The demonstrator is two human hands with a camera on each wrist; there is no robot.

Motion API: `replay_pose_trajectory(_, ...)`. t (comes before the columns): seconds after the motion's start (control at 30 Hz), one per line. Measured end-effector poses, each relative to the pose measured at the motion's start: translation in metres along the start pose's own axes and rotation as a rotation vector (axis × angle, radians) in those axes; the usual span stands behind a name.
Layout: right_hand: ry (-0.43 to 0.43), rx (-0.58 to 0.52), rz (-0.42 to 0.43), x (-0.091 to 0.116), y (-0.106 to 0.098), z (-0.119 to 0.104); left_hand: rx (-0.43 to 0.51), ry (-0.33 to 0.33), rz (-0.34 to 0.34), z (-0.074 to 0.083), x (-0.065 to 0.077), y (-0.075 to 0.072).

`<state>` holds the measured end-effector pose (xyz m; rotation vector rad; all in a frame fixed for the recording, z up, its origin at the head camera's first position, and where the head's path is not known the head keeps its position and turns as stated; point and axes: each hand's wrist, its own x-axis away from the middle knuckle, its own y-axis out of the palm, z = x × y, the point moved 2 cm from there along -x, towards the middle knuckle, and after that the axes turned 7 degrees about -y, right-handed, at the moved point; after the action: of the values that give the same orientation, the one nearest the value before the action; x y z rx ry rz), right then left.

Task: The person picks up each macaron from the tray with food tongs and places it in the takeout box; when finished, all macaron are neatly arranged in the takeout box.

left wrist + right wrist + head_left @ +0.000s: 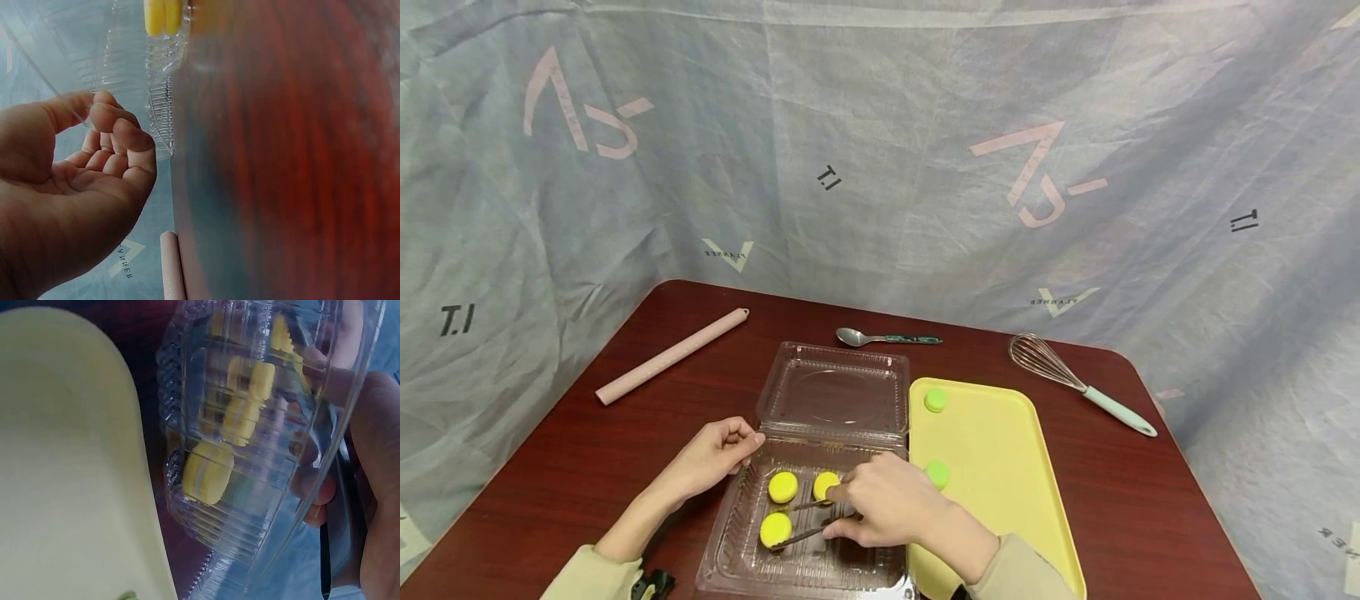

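Observation:
My left hand [715, 457] pinches the left rim of an open clear plastic container [730, 537] between thumb and fingers, seen close up in the left wrist view. My right hand [891, 500] reaches over the container's right side and grips dark tongs [805, 537]. Their tips lie on either side of the front yellow macaron [776, 529], low in the container. Two more yellow macarons sit behind it, one at the back left [782, 487] and one partly covered by my right fingers. Through the clear wall, the right wrist view shows yellow macarons [209, 473] and the tongs' handle.
Against the container's right side lies a yellow tray [992, 450] with a green macaron [936, 400] at its far end and another [937, 474] by its left edge. Farther back are a pink rolling pin [673, 357], a spoon [887, 338] and a whisk [1082, 385].

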<state>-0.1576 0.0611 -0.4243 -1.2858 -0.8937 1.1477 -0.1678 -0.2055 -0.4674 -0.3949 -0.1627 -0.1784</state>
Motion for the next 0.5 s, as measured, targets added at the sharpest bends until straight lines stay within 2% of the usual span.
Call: replay_pose_trajectory(0.5, -0.021, 0.027, -0.004, -0.0014, 0.0081, -0.0035, -0.002, -0.004, -0.005, 0.0, 0.0001, 0.0001)
